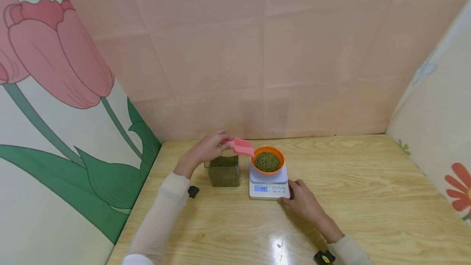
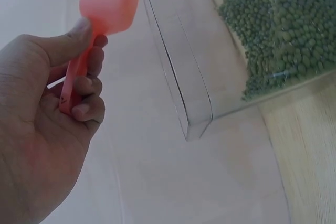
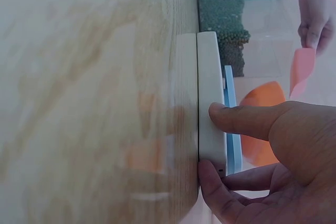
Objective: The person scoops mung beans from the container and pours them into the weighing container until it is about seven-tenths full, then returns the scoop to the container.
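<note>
My left hand (image 1: pixel 207 149) grips the handle of a pink scoop (image 1: pixel 243 147), its fingers curled round it in the left wrist view. The scoop is held above the table, its tip by the left rim of an orange bowl (image 1: pixel 268 148). Green mung beans (image 1: pixel 268 162) lie in that bowl, which stands on a white kitchen scale (image 1: pixel 256 195) with a lit display. At the scale's front right corner, my right hand (image 1: pixel 306 203) holds the edge between thumb and fingers. A clear container (image 1: pixel 225 177) of mung beans stands below my left hand, left of the scale.
The wooden table (image 1: pixel 353 183) meets a pinkish covered wall (image 1: pixel 213 60) at the back. Painted walls with flowers rise on the left and right. A black strap end (image 1: pixel 193 192) shows at my left wrist, and another black piece (image 1: pixel 324 257) at the right.
</note>
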